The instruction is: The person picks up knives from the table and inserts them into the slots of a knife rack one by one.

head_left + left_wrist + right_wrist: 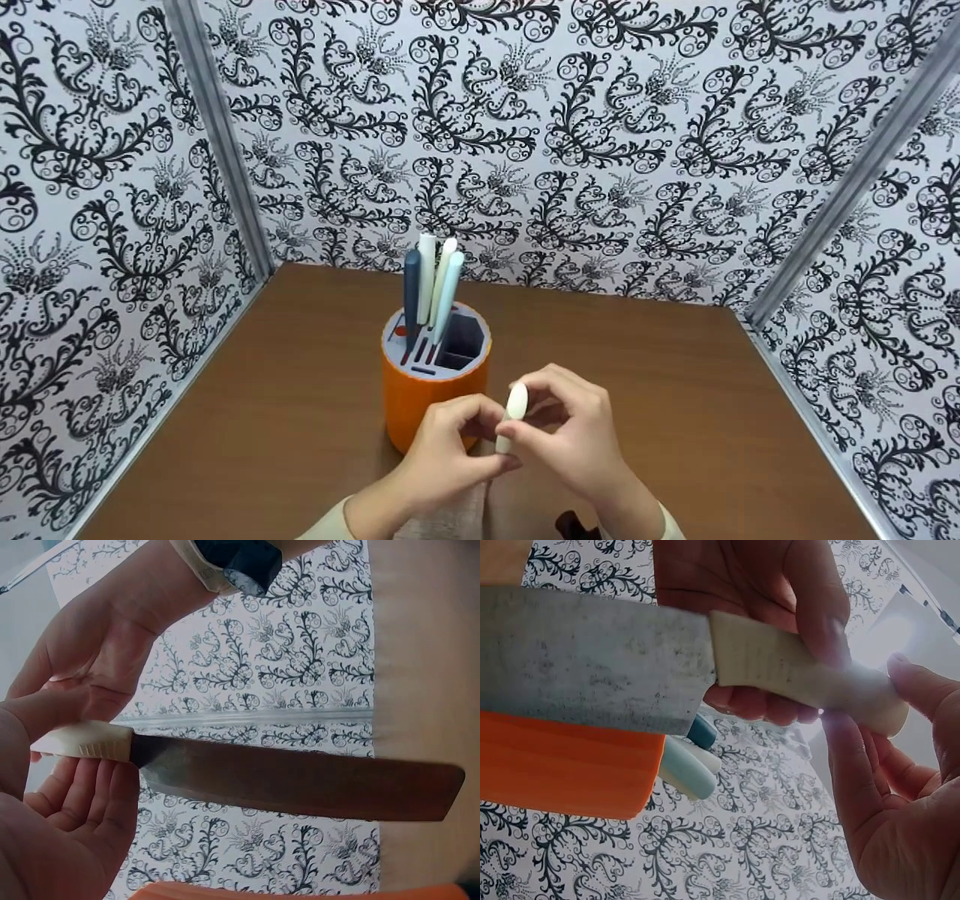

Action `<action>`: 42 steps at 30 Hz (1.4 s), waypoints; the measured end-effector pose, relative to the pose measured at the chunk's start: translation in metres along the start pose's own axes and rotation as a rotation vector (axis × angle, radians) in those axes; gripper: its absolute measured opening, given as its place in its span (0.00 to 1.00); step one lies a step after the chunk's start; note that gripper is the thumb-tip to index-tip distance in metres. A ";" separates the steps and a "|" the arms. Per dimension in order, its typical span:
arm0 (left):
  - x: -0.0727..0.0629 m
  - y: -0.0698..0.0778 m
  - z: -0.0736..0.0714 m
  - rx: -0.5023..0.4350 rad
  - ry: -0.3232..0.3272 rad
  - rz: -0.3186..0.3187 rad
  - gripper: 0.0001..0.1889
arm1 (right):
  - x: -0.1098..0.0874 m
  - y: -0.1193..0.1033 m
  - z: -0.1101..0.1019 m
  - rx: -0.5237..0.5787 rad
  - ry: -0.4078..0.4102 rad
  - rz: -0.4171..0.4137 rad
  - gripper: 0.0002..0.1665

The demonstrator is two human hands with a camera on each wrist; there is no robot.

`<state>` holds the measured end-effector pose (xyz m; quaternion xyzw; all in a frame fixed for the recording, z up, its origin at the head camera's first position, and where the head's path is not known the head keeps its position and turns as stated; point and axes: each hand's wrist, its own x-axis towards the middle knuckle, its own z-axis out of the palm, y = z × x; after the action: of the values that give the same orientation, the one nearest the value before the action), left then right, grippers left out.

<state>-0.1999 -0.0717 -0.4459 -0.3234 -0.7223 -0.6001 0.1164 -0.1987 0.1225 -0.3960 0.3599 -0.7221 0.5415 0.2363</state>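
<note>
A knife with a cream handle point(517, 401) and a broad blade point(300, 780) hangs point-down between both hands in front of the knife block. My left hand point(442, 450) grips the handle near the blade, thumb on one side and fingers on the other, as the right wrist view shows. With thumb and fingertips my right hand point(574, 439) pinches the handle's butt end. Dark spots mark the blade's face in the right wrist view. Close behind the left hand stands the round orange knife block point(431, 397); its lower front is partly hidden by that hand.
Several handles rise from the block's grey slotted top point(457, 367): a dark blue one point(412, 289), a light blue one point(450, 289), and pale ones between. The brown table point(675, 390) is enclosed by patterned walls. A dark object point(574, 525) shows beside the right wrist.
</note>
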 end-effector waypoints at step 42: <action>-0.006 0.057 -0.067 -0.186 0.351 0.358 0.19 | 0.014 0.142 0.025 0.063 -0.376 0.462 0.60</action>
<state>-0.1753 -0.1328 -0.3870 -0.3465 -0.5641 -0.6805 0.3141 -0.3165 0.1169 -0.4807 0.2873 -0.7987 0.5271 -0.0422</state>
